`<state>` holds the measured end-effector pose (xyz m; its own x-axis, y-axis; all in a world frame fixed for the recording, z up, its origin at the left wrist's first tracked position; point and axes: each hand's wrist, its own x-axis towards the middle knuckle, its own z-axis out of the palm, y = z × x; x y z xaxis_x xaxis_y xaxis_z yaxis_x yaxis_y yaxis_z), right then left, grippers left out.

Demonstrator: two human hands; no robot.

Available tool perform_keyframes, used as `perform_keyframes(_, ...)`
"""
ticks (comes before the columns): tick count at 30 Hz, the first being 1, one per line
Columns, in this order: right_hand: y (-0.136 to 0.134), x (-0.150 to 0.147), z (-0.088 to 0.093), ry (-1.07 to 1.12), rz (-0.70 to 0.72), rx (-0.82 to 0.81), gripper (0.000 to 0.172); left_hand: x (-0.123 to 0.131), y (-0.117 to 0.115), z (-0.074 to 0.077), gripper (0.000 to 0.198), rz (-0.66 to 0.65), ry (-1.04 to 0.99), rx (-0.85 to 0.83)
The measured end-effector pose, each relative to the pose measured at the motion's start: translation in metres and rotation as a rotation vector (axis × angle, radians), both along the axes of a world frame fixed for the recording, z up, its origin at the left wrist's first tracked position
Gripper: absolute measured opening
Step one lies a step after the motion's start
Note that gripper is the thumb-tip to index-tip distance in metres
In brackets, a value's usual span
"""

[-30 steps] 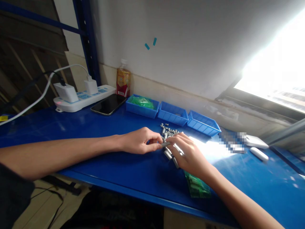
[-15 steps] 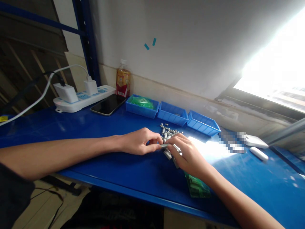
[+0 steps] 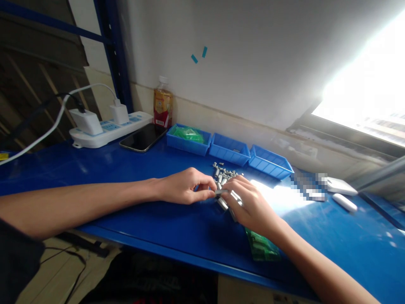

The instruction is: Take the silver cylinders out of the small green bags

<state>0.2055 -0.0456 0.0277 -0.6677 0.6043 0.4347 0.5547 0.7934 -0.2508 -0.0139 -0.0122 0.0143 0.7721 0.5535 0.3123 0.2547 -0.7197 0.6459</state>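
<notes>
Between my two hands is a small silver metal piece (image 3: pixel 221 191), lying level just above the blue table. My left hand (image 3: pixel 190 185) pinches its left end between thumb and fingertips. The fingers of my right hand (image 3: pixel 245 198) are closed on its right end. Several loose silver metal parts (image 3: pixel 222 204) lie under and around the fingers, with smaller ones (image 3: pixel 220 173) behind them. My right hand hides part of this pile. A green bag (image 3: pixel 261 245) rests below my right wrist at the table's front edge.
Three blue bins (image 3: pixel 190 145) stand along the wall; the left one holds a green bag (image 3: pixel 190 134). A phone (image 3: pixel 144 137), a power strip (image 3: pixel 110 131) with cables and a bottle (image 3: pixel 163 103) are at the back left. White objects (image 3: pixel 344 202) lie at the right.
Both hands keep their places on the metal piece, which now shows slightly more between the fingertips. The whole view has shifted a little.
</notes>
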Motion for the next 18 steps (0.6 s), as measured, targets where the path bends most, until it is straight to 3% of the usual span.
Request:
perform_keyframes(5, -0.0001, 0.0, 0.0006, -0.001, 0.001, -0.009, 0.02, -0.0001, -0.0005, -0.0015, 0.02, -0.002, -0.016, -0.002)
perform_keyframes(11, -0.0022, 0.0003, 0.0008, 0.028, 0.019, 0.002, 0.01, -0.0002, -0.0069, 0.0032, 0.019, 0.035, -0.065, -0.051)
perform_keyframes(18, -0.0062, 0.0, 0.0045, 0.07, -0.007, 0.052, 0.011, 0.0022, -0.0096, 0.0025, 0.023, 0.111, -0.085, -0.043)
